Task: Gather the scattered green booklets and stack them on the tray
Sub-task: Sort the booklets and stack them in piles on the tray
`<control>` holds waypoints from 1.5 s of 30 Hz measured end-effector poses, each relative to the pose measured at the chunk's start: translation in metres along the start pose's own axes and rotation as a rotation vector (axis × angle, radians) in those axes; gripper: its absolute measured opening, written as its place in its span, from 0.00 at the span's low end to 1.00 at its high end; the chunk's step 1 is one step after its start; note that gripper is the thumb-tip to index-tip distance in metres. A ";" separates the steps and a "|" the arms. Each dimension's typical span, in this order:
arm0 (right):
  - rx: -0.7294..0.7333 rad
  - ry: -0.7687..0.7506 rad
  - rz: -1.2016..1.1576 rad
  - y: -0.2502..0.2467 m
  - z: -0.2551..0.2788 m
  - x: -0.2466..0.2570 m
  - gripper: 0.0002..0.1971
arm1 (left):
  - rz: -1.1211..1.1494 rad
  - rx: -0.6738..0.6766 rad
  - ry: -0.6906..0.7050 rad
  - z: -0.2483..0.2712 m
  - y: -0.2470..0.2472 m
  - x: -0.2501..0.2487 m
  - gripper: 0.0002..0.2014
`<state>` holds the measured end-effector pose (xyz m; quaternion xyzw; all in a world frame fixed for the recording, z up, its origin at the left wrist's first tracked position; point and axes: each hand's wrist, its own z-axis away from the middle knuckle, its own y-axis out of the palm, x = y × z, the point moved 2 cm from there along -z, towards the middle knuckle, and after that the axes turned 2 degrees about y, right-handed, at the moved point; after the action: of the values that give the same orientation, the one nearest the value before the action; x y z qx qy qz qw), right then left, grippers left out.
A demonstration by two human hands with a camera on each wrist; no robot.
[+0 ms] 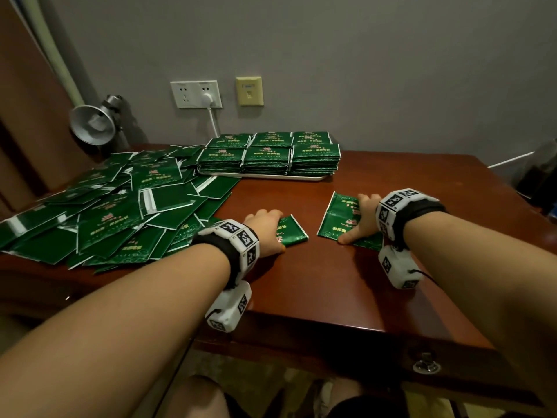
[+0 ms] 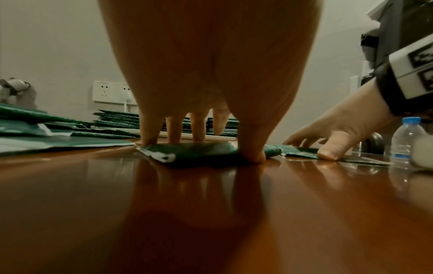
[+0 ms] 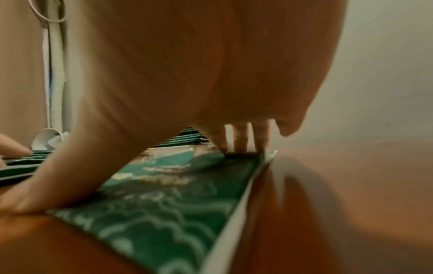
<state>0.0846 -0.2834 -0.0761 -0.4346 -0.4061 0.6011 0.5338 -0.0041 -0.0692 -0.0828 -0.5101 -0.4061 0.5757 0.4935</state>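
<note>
On the glossy reddish-brown wooden table [image 1: 346, 285], the flat white tray [image 1: 265, 175] sits at the far edge against the grey wall and carries six neat stacks of green booklets [image 1: 268, 153] with gold lettering. To the left of the tray and reaching toward the near edge spreads a loose heap of scattered green booklets [image 1: 105, 212], overlapping at all angles. In front of the tray, nearer the person, the left hand [image 1: 265, 229] arches over one small green booklet [image 1: 294, 232], its fingers [image 2: 174, 129] slightly apart with the tips and thumb set down at opposite edges of it. Further right in front of the tray, the right hand [image 1: 363, 217] presses on a second green booklet [image 1: 339, 218], fingers [image 3: 241, 137] close together on its far edge and the thumb spread wide to its near corner. A silver metal lamp shade [image 1: 92, 123] stands left of the tray behind the heap
</note>
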 end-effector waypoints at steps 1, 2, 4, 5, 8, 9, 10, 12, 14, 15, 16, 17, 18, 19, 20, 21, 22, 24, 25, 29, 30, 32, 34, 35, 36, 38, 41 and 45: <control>-0.014 -0.001 0.048 -0.002 0.002 0.000 0.75 | 0.001 0.003 0.002 -0.001 0.000 0.000 0.41; -0.025 -0.003 0.097 -0.004 0.003 0.000 0.75 | -0.003 0.006 0.005 -0.001 0.000 0.001 0.41; -0.040 -0.006 0.131 -0.004 0.001 0.000 0.77 | -0.010 0.011 0.009 -0.002 -0.001 0.002 0.41; -0.051 -0.004 0.124 -0.004 0.002 0.001 0.77 | -0.010 0.012 0.010 -0.002 -0.001 0.002 0.41; -0.090 -0.044 0.090 -0.006 0.008 0.005 0.69 | -0.014 0.012 0.010 -0.002 -0.001 0.002 0.42; -0.112 -0.076 0.080 -0.008 0.011 0.007 0.64 | -0.014 0.011 0.008 -0.002 -0.001 0.002 0.42; -0.131 -0.115 0.065 -0.010 0.014 0.009 0.59 | -0.014 0.009 0.006 -0.002 -0.001 0.002 0.42; -0.177 -0.199 0.044 -0.015 0.019 0.013 0.51 | -0.018 0.005 0.001 -0.001 0.000 0.002 0.41; -0.269 -0.267 0.043 -0.020 0.025 0.018 0.44 | -0.022 0.004 0.001 0.001 -0.001 0.002 0.40; -0.309 -0.293 0.026 -0.023 0.028 0.020 0.42 | -0.025 0.005 0.002 0.002 -0.001 0.001 0.39; -0.330 -0.314 -0.007 -0.026 0.031 0.022 0.41 | -0.029 0.006 0.003 0.003 -0.001 0.001 0.39; -0.336 -0.334 -0.040 -0.027 0.033 0.023 0.41 | -0.031 0.005 0.005 0.004 -0.001 0.000 0.38; -0.330 -0.345 -0.060 -0.029 0.035 0.024 0.42 | -0.032 0.005 0.005 0.004 -0.001 0.000 0.38; -0.317 -0.345 -0.063 -0.029 0.037 0.025 0.41 | -0.034 0.004 0.007 0.005 -0.001 0.000 0.37; -0.299 -0.333 -0.049 -0.029 0.038 0.025 0.40 | -0.036 0.006 0.006 0.005 -0.002 0.000 0.37; -0.278 -0.311 -0.021 -0.027 0.038 0.026 0.39 | -0.039 0.010 0.004 0.006 -0.001 0.000 0.37; -0.261 -0.287 0.012 -0.025 0.038 0.026 0.39 | -0.045 0.014 0.003 0.006 -0.001 -0.001 0.38; -0.241 -0.251 0.056 -0.018 0.037 0.030 0.43 | -0.068 0.006 0.004 0.006 -0.001 -0.002 0.41; -0.230 -0.239 0.064 -0.014 0.037 0.033 0.45 | -0.079 -0.003 0.000 0.005 0.000 -0.002 0.42; -0.120 -0.162 0.132 -0.005 0.036 0.041 0.45 | -0.065 -0.012 -0.025 0.003 0.001 0.000 0.43; -0.100 -0.146 0.130 -0.005 0.036 0.041 0.44 | -0.058 -0.014 -0.021 0.002 0.001 0.000 0.42; -0.081 -0.118 0.104 -0.004 0.034 0.042 0.44 | -0.046 -0.016 -0.003 0.003 0.000 0.000 0.42; -0.088 -0.105 0.063 -0.002 0.034 0.043 0.47 | -0.026 -0.017 0.014 0.003 -0.001 0.001 0.41; -0.097 -0.116 0.032 -0.001 0.033 0.043 0.47 | -0.013 -0.019 0.022 0.003 -0.002 0.002 0.40; -0.102 -0.134 0.007 0.000 0.034 0.044 0.47 | -0.004 -0.020 0.027 0.003 -0.002 0.003 0.41; -0.103 -0.161 0.006 0.003 0.037 0.045 0.47 | -0.009 -0.022 0.018 0.004 -0.004 0.005 0.42; -0.084 -0.147 0.057 0.004 0.042 0.044 0.53 | -0.081 -0.010 -0.075 0.006 -0.005 0.008 0.41; -0.105 -0.147 0.062 0.005 0.046 0.046 0.55 | -0.067 -0.071 -0.266 0.012 -0.012 0.006 0.33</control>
<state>0.0366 -0.2391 -0.0710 -0.4293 -0.4615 0.6255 0.4599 -0.0138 -0.0607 -0.0704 -0.4326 -0.5046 0.6068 0.4360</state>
